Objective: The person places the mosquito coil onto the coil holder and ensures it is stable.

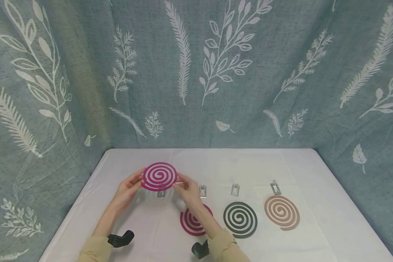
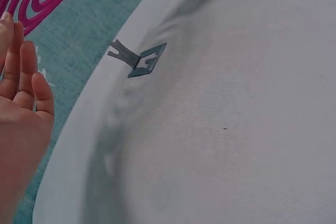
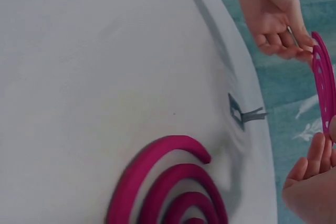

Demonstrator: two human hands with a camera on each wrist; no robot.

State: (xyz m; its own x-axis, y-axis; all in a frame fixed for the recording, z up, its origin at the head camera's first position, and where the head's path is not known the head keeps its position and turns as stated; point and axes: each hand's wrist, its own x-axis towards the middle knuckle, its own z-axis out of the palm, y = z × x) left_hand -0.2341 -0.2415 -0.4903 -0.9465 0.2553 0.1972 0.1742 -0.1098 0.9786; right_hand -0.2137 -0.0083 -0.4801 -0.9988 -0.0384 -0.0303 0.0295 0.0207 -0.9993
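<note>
A magenta mosquito coil (image 1: 159, 176) is held up over the far left part of the table, its spiral face towards the head camera. My left hand (image 1: 127, 189) pinches its left edge, while my right hand (image 1: 189, 190) pinches the right edge. Below it on the white cloth stands a small metal coil stand (image 2: 140, 72), its forked tab bent upward; the coil partly covers it in the head view. Another magenta coil (image 3: 128, 187) lies flat on the table, partly hidden under my right forearm in the head view.
To the right lie a dark green coil (image 1: 239, 218) and a tan coil (image 1: 280, 210). Behind the coils are more metal stands: one near my right hand (image 1: 202, 191), a middle one (image 1: 235, 189) and a right one (image 1: 276, 188). A patterned blue-green curtain (image 1: 196, 123) surrounds the table.
</note>
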